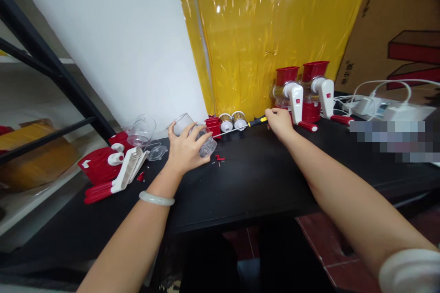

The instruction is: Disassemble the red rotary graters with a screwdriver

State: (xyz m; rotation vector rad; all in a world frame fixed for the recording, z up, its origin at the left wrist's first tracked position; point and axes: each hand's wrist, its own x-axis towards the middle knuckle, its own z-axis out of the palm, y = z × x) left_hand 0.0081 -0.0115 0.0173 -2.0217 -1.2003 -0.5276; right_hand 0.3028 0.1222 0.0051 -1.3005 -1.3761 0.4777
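Note:
My left hand [187,144] is wrapped over a clear plastic housing [207,147], which lies tilted on the black table. My right hand [279,123] grips the yellow-and-black handle of a screwdriver [257,122]. The long thin shaft points left, and its tip reaches the clear housing beside my left fingers; whether it sits in a screw cannot be made out. Just behind the shaft stand a red plastic part [213,127] and two drum graters [232,122] with white ends. A small red piece [220,158] and tiny screws lie in front of the housing.
Red bases [99,165], white crank handles [132,167] and a clear hopper [142,130] lie at the left. Two assembled rotary graters [311,100] stand at the back right, near a white power strip [398,111] with cables. The black table [237,192] ends close to my body.

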